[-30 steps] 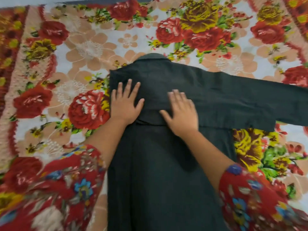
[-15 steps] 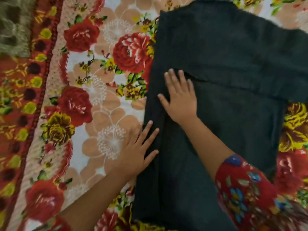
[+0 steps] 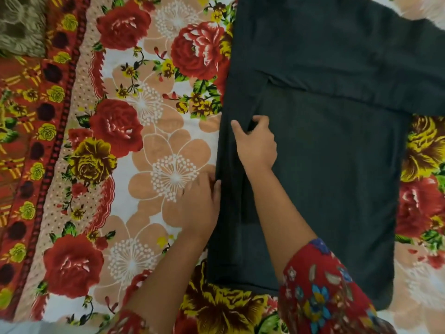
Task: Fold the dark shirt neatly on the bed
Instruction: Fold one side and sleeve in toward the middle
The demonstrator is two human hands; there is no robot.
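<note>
Shirt: the shirt [image 3: 325,177] lies flat on the bed [image 3: 149,169] and spreads out to the right of both your hands. Its hem is the end nearest your forearms, and its collar end runs out of view ahead of your fingertips.
Right hand: your right hand [image 3: 256,145] sits on the left part of the shirt. Its fingers are curled into a gap in the cloth beside a lengthwise seam and the thumb sticks out to the left, so it is grasping the shirt there.
Left hand: your left hand [image 3: 202,206] lies on the bed just left of the shirt's left edge, closer to your body than the right hand, with the thumb touching that edge. Its fingers look straight and loose and hold nothing, though they are blurred.
Fold: a narrow strip runs along the left edge, under and behind your right hand. I judge it to be a side panel already turned in over the body.
Sleeve: one sleeve [image 3: 361,75] stretches off to the right, ahead of your right fingertips and out of view.
Axis: the long axis runs from your wrists straight ahead, roughly parallel to your right forearm. The left edge lies between your two hands.
Nearer hand: the right is on the cloth and nearer the sleeve; the left is nearer the edge.
Next move: probably you true the strip along that axis — left steadying the edge, right drawing the cloth — then bring the sleeve in from the right.
Risk: a pull across the axis could skew the crease.
</note>
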